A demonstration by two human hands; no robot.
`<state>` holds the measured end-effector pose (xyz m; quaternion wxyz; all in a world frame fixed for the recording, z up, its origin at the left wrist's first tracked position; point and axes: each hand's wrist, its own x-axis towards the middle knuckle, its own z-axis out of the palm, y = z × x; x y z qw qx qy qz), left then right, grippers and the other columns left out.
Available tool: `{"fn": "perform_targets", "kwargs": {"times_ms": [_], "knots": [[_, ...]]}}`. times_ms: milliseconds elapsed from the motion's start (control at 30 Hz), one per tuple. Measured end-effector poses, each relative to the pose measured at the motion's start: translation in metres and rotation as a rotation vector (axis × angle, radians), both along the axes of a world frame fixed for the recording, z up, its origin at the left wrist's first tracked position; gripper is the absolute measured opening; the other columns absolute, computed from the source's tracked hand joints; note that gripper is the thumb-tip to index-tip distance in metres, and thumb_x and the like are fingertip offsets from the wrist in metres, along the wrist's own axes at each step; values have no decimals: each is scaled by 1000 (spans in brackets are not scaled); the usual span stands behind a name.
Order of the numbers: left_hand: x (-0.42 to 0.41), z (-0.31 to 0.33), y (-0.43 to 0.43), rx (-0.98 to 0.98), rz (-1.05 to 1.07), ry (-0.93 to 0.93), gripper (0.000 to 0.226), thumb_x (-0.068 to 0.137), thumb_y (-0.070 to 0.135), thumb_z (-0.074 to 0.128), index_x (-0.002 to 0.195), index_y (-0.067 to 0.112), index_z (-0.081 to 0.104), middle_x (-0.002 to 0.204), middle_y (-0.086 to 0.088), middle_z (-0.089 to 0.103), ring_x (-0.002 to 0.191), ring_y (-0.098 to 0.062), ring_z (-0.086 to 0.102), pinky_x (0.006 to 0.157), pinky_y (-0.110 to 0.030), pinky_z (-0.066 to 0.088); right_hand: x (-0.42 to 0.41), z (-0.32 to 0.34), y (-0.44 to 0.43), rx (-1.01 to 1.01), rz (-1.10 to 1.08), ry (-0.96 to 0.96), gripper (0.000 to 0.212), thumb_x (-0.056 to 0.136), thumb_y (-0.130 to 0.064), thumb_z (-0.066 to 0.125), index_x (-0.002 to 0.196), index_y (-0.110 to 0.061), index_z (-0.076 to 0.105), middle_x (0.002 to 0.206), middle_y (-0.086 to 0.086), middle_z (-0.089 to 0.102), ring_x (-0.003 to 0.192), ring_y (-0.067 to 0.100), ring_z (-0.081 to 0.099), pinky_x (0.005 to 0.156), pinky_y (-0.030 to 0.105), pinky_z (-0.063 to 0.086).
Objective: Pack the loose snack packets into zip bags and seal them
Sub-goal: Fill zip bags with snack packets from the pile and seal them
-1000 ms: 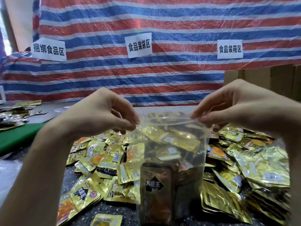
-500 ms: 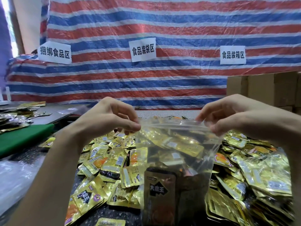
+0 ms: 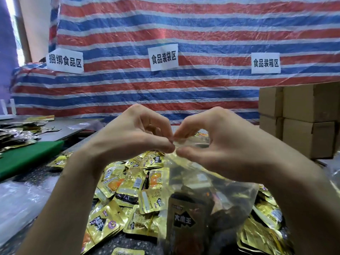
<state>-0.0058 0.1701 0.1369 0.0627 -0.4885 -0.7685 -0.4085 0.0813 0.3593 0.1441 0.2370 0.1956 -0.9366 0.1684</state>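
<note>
- Closest in, a clear plastic zip bag (image 3: 233,197) is standing on the dark speckled tabletop (image 3: 38,178), and the frame is cutting off its bottom.
- A dark brown packet with white characters (image 3: 184,223) is showing through the bag's front wall. The rest of the contents are blurring into gold and brown shapes that are hard to tell apart.
- Loose gold foil snack packets (image 3: 132,183) are lying heaped just left of the bag. More are peeking out on its right, half hidden behind the bag and the right forearm.
- Up top, the left hand (image 3: 132,137) is pinching the bag's upper edge between its thumb and curled fingers, about mid-strip.
- The right hand (image 3: 220,144) is pinching the same edge just beside it, and the two sets of fingertips are all but touching.
- The fingers are covering most of the zip strip (image 3: 185,142), so I cannot tell whether it is closed.
- Further left, a green mat (image 3: 27,157) is lying on the table, with flattened silver and gold wrappers (image 3: 16,133) beyond it, too blurred to read.
- Over on the right, stacked brown cardboard boxes (image 3: 309,118) are running out of frame.
- Behind everything, a red, white and blue striped tarpaulin (image 3: 165,30) is hanging, carrying three white paper signs (image 3: 163,57) with black characters.
</note>
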Motion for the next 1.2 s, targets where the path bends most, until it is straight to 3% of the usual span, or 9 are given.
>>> {"fn": "perform_targets", "kwargs": {"times_ms": [67, 200, 367, 500, 567, 700, 800, 933, 1200], "knots": [[2, 1, -1, -15, -11, -8, 3, 72, 22, 77, 70, 23, 76, 68, -8, 66, 63, -18, 56, 60, -31, 46, -2, 0, 1, -50, 2, -10, 12, 90, -36, 70, 98, -29, 76, 91, -18, 73, 90, -1, 67, 86, 39, 57], [3, 3, -3, -64, -31, -19, 7, 78, 23, 83, 78, 19, 77, 73, -4, 70, 65, -14, 60, 59, -19, 47, -3, -1, 3, -54, -4, -35, 9, 92, -35, 69, 92, -29, 75, 84, -16, 73, 83, 2, 67, 82, 40, 57], [5, 3, -3, -31, -31, -21, 15, 74, 30, 81, 83, 18, 78, 78, -8, 73, 73, -34, 65, 62, -26, 50, -5, -4, -2, 10, -39, -51, 12, 97, -39, 59, 94, -31, 66, 87, -14, 68, 84, 7, 63, 82, 45, 54], [3, 2, -1, 10, -15, -18, 10, 71, 22, 80, 78, 16, 77, 74, -11, 71, 65, -26, 62, 61, -28, 49, -5, -5, -6, 67, -68, -42, 14, 100, -40, 53, 94, -31, 61, 88, -13, 63, 85, 10, 58, 83, 48, 50], [2, 1, 1, 43, -5, -28, 6, 69, 16, 78, 74, 13, 76, 72, -12, 69, 63, -17, 60, 59, -26, 47, -4, -5, -6, 50, -57, -28, 11, 97, -41, 56, 95, -32, 63, 88, -16, 63, 87, 8, 58, 83, 47, 50], [-1, -1, 1, 48, 19, -17, 9, 73, 5, 82, 72, 11, 75, 69, -9, 68, 63, -14, 58, 57, -23, 46, -3, -3, -4, 27, -78, -7, 7, 91, -41, 64, 92, -34, 65, 87, -18, 63, 86, 4, 58, 83, 43, 52], [-2, -1, 0, -5, -2, -42, 6, 78, 10, 79, 77, 16, 75, 72, -2, 69, 65, -11, 59, 58, -20, 48, -4, -4, -2, 46, -99, -3, 4, 93, -33, 61, 90, -31, 63, 83, -16, 62, 82, 6, 57, 80, 45, 51], [-1, -2, 2, -28, -38, -51, 3, 82, 17, 79, 83, 16, 76, 73, 2, 69, 66, -9, 59, 59, -19, 46, -6, -5, -3, 56, -86, -48, 7, 96, -36, 59, 94, -31, 63, 87, -14, 61, 84, 9, 56, 82, 48, 50], [-6, -2, 0, 8, 2, -1, 7, 73, 22, 77, 75, 16, 74, 72, -8, 67, 66, -19, 58, 62, -30, 48, -9, -4, 6, -22, -53, -42, 5, 90, -34, 67, 88, -30, 70, 83, -17, 69, 82, 3, 63, 82, 45, 54]]}}
